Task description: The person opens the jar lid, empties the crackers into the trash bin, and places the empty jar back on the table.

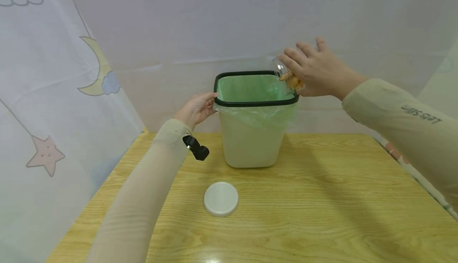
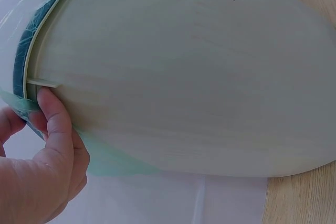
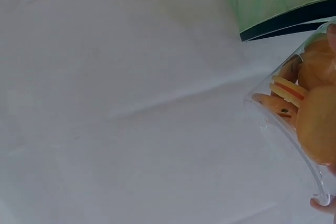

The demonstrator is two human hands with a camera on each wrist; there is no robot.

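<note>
A pale waste bin (image 1: 250,140) with a black rim (image 1: 257,104) and a green plastic liner (image 1: 247,88) stands upright on the table. My left hand (image 1: 198,108) grips the bin's left rim; in the left wrist view its fingers (image 2: 55,108) curl under the edge by a small tab. With my right hand (image 1: 318,70) I hold a clear jar (image 1: 280,67), tilted at the right side of the bin's opening. Inside it are several orange-brown, bread-like pieces (image 3: 320,124), one of them a small sandwich-like piece (image 3: 287,91) with a red layer.
A round white lid (image 1: 221,198) lies on the wooden table (image 1: 304,215) in front of the bin. Behind stands a pale cloth backdrop (image 1: 179,24), printed with a moon and a star at the left. A black strap (image 1: 196,147) sits on my left wrist.
</note>
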